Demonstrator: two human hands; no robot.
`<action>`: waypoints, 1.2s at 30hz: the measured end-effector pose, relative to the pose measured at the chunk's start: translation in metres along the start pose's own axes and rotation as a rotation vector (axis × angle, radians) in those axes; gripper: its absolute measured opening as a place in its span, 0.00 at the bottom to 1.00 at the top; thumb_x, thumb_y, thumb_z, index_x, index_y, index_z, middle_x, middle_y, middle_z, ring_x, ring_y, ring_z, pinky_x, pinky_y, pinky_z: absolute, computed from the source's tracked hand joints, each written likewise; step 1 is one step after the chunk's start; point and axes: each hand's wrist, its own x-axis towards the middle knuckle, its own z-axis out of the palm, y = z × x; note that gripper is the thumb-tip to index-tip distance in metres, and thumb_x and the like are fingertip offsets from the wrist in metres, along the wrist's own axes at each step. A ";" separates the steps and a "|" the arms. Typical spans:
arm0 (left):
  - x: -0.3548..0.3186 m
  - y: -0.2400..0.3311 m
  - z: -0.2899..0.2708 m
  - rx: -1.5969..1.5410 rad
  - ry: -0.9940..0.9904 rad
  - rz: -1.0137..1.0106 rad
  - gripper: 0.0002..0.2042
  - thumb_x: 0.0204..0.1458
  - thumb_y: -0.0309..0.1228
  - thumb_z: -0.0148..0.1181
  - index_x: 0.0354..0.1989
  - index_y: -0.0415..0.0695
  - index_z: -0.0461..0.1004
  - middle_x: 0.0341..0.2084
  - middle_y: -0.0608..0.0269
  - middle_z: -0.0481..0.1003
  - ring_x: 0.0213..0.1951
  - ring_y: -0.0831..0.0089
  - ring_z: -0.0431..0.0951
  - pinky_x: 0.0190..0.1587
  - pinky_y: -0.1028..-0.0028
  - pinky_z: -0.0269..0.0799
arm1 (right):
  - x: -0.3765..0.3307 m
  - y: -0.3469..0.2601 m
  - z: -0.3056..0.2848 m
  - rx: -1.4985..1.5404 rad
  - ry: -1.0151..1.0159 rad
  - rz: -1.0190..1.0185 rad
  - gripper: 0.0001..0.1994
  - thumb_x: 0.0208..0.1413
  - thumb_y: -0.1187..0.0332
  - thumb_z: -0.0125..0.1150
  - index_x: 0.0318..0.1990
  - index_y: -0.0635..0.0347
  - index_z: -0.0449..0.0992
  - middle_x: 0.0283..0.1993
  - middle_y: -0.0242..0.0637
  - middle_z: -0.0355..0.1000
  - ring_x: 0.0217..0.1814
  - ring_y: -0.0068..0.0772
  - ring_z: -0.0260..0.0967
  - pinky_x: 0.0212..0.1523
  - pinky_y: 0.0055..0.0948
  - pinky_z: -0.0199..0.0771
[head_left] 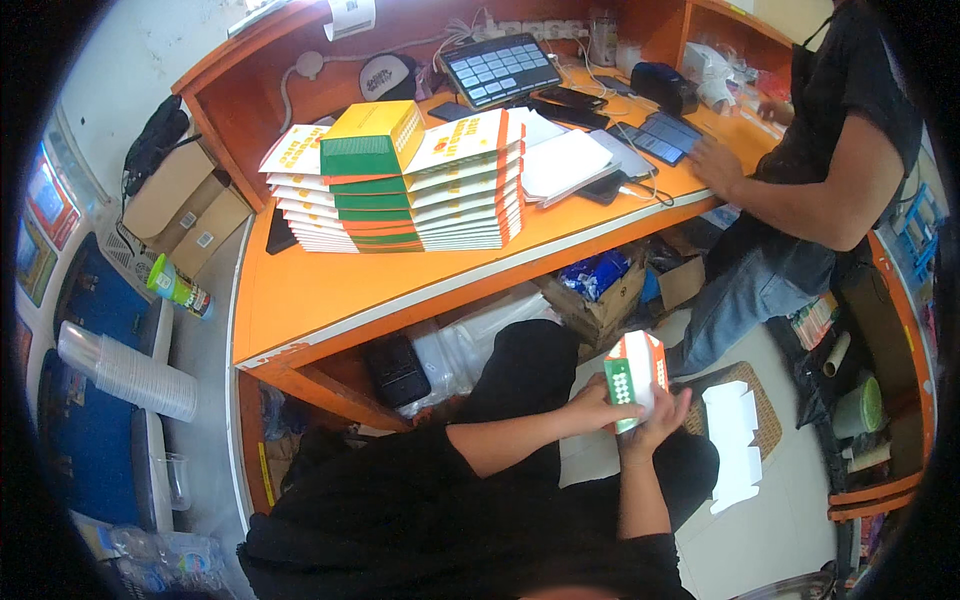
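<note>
Above my lap I hold a small carton box [639, 362] in white, orange and green, tilted between both hands. My left hand [597, 405] is closed on its green lower side, the thumb lying across the front. My right hand [660, 415] grips the opposite side, with some fingers spread around it. A tall stack of flat printed cartons [440, 205] rests on the orange desk ahead. On top of that stack sits a folded yellow and green box [371, 138]. To the right of my knee lies an unfolded white carton blank [733, 440].
A co-worker [830, 150] stands at the right, one hand near a phone [660, 137] on the desk [330, 312]. A tablet [502, 70] stands at the back beside papers [567, 163] and cables. Stacked plastic cups [130, 372] and a green tumbler [178, 287] are at left.
</note>
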 end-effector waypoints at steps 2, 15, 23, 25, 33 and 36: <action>-0.011 0.018 -0.003 0.028 0.073 -0.043 0.32 0.42 0.38 0.69 0.55 0.37 0.67 0.49 0.49 0.65 0.44 0.62 0.75 0.39 0.68 0.76 | 0.006 -0.018 -0.009 -0.462 -0.043 -0.427 0.48 0.47 0.71 0.66 0.71 0.52 0.38 0.67 0.55 0.48 0.65 0.51 0.55 0.63 0.48 0.58; -0.123 0.333 -0.158 1.588 1.667 0.537 0.25 0.45 0.50 0.63 0.51 0.54 0.75 0.60 0.53 0.60 0.59 0.46 0.59 0.54 0.46 0.61 | 0.025 -0.045 -0.035 -0.392 0.041 -0.472 0.41 0.49 0.79 0.58 0.68 0.55 0.43 0.69 0.54 0.40 0.65 0.56 0.54 0.63 0.50 0.58; -0.089 0.340 -0.210 1.336 1.362 -0.152 0.28 0.44 0.56 0.60 0.55 0.59 0.74 0.60 0.55 0.60 0.60 0.43 0.58 0.56 0.41 0.59 | 0.027 -0.049 -0.031 -0.402 0.028 -0.417 0.38 0.47 0.82 0.57 0.66 0.57 0.48 0.68 0.55 0.42 0.68 0.56 0.49 0.61 0.48 0.65; -0.085 0.331 -0.223 1.313 1.279 -0.204 0.30 0.44 0.57 0.59 0.56 0.58 0.73 0.59 0.54 0.62 0.61 0.43 0.58 0.56 0.41 0.59 | 0.027 -0.049 -0.031 -0.404 0.019 -0.410 0.38 0.47 0.82 0.57 0.66 0.57 0.48 0.67 0.56 0.43 0.68 0.56 0.48 0.60 0.48 0.66; -0.097 0.277 -0.265 0.899 1.257 -0.094 0.37 0.49 0.67 0.43 0.61 0.54 0.67 0.62 0.51 0.60 0.62 0.44 0.58 0.63 0.50 0.54 | 0.030 -0.046 -0.033 -0.458 -0.022 -0.319 0.37 0.48 0.82 0.56 0.66 0.58 0.47 0.67 0.56 0.43 0.67 0.57 0.49 0.62 0.46 0.64; -0.101 0.270 -0.269 0.889 1.172 -0.014 0.36 0.51 0.66 0.43 0.57 0.49 0.71 0.60 0.48 0.61 0.65 0.48 0.52 0.64 0.55 0.51 | 0.035 -0.042 -0.034 -0.440 0.009 -0.313 0.36 0.50 0.82 0.56 0.66 0.60 0.47 0.68 0.55 0.43 0.67 0.55 0.50 0.62 0.46 0.63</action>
